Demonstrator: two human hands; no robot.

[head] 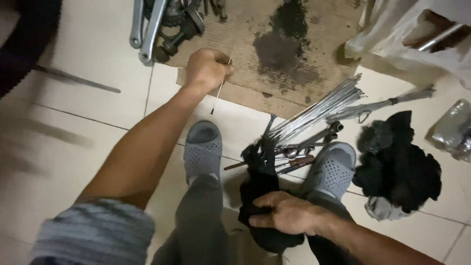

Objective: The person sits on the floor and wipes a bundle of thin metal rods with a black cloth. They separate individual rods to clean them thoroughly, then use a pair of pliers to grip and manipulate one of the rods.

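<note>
Spoke (219,91), a single thin metal rod, is pinched in the left hand (206,68) at about 11 o'clock, over the near edge of a stained cardboard sheet (314,44). Judged light, stiff but easily bent, and slick; best gripped near one end, as it is now.

Near field, 6 o'clock: the right hand (289,213) has its fingers curled shut over a black cloth (260,196), soft and limp, lying between two grey slippers (202,149).

Mid field: the left fingers are closed in a fist around the spoke's upper end; the free length hangs down and out below the knuckles toward the floor tiles (88,127).

At 2 o'clock a bundle of spokes (319,110) fans over the tiles, with wrenches (314,140) beside it. At 3 o'clock lies another dark rag (402,162).

Far field, 12 o'clock: bicycle crank arms (157,24) rest on the cardboard. At 1 o'clock, a white plastic bag (392,44).
</note>
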